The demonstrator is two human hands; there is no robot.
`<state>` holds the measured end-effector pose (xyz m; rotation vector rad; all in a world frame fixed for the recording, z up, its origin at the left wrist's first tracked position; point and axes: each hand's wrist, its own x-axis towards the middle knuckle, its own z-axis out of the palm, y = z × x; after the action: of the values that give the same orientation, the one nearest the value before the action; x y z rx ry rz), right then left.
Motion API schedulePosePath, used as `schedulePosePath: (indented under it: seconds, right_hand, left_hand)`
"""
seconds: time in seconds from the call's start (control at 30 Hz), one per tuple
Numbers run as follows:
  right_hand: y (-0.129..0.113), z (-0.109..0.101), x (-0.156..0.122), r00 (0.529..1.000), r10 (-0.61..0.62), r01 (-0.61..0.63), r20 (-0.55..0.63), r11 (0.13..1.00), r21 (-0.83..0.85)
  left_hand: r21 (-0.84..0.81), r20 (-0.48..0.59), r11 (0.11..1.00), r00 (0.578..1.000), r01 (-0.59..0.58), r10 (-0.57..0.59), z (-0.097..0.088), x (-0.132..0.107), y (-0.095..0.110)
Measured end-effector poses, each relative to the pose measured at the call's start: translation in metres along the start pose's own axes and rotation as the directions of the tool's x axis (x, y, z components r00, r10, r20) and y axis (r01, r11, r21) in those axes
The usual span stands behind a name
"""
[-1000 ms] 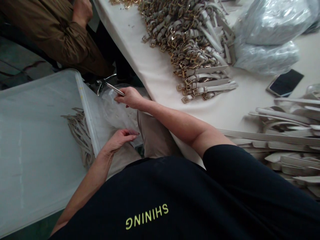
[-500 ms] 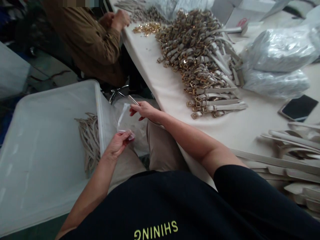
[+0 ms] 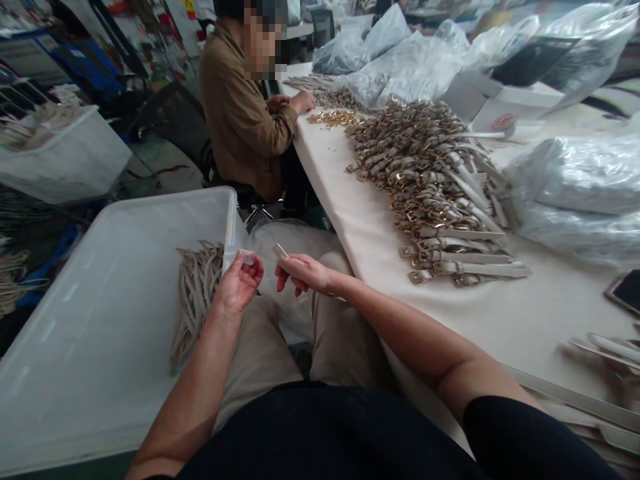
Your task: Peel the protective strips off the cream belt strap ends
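My left hand (image 3: 241, 281) is raised over my lap beside the tub, its thumb and fingers pinching a small whitish, translucent scrap (image 3: 246, 256). To its right, my right hand (image 3: 305, 272) closes on a narrow pale strip (image 3: 280, 251), whose flat end sticks out past the thumb. The rest of the strip is hidden by the hand. A gap separates the two hands. Below them a clear plastic bag (image 3: 293, 310) lies at my knees.
A white tub (image 3: 107, 300) with beige straps (image 3: 197, 293) stands at my left. On the cloth-covered table (image 3: 380, 267) are a heap of buckled straps (image 3: 430, 173), gold metal pieces (image 3: 333, 119), wrapped packs (image 3: 590, 173) and a phone (image 3: 625, 290). A co-worker (image 3: 245, 120) sits at the table's far left.
The long white strip that hung between my hands no longer shows. Both hands are now closer together at about one height. My view has tilted up, showing more of the room.
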<state>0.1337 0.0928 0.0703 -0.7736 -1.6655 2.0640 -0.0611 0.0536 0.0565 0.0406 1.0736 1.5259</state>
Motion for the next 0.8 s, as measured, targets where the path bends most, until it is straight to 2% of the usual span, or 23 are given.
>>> schedulePosePath:
  seconds: [0.13, 0.37, 0.5, 0.63, 0.8]
  right_hand:
    - [0.002, 0.004, 0.004, 0.999, 0.014, -0.016, -0.036, 0.998, -0.060]
    - [0.000, 0.014, 0.008, 0.988, 0.120, -0.118, -0.102, 0.993, 0.020]
    - [0.004, 0.012, 0.011, 0.987, 0.105, -0.104, -0.120, 0.994, 0.010]
    - [0.008, 0.010, 0.014, 0.988, 0.102, -0.107, -0.118, 0.994, -0.038]
    - [0.006, 0.009, 0.015, 0.984, 0.096, -0.109, -0.147, 0.991, -0.082]
  left_hand:
    - [-0.029, 0.011, 0.999, 1.000, 0.025, -0.025, 0.001, 0.000, -0.002]
    - [0.023, 0.098, 0.999, 0.995, 0.034, -0.036, -0.004, 0.006, -0.013]
    - [0.095, 0.186, 0.995, 0.982, 0.001, -0.019, -0.003, 0.006, -0.022]
    - [0.184, 0.284, 0.983, 0.957, 0.002, -0.055, 0.001, 0.003, -0.029]
    - [0.212, 0.288, 0.976, 0.958, -0.055, -0.009, 0.002, 0.001, -0.035]
